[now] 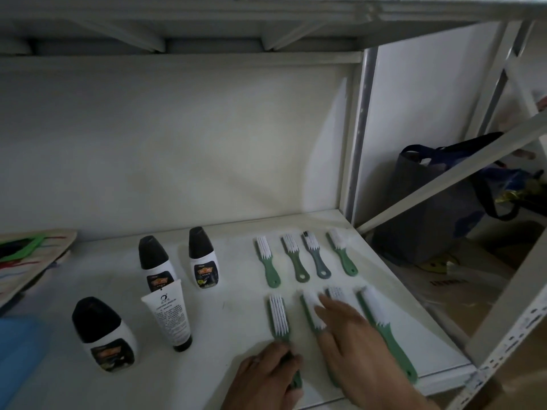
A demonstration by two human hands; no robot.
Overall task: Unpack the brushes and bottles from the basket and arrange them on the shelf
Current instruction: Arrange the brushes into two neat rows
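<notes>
Green-handled brushes with white bristles lie in two rows on the white shelf (231, 315). The back row (306, 255) holds several small ones. In the front row, my left hand (263, 377) grips the handle of the leftmost brush (279, 316). Flat over the two middle brushes (313, 312) lies my right hand (355, 341), fingers spread and touching them. A longer brush (384, 329) lies at the right. Three white bottles with black caps (102, 332) (155, 263) (202, 257) stand at the left, beside a white tube (170, 315) standing on its black cap.
A striped cloth bag (26, 261) lies at the far left of the shelf, with something blue (17, 350) below it. The upper shelf board (207, 31) hangs overhead. Right of the white uprights (355, 143), dark bags (438, 202) sit on the floor.
</notes>
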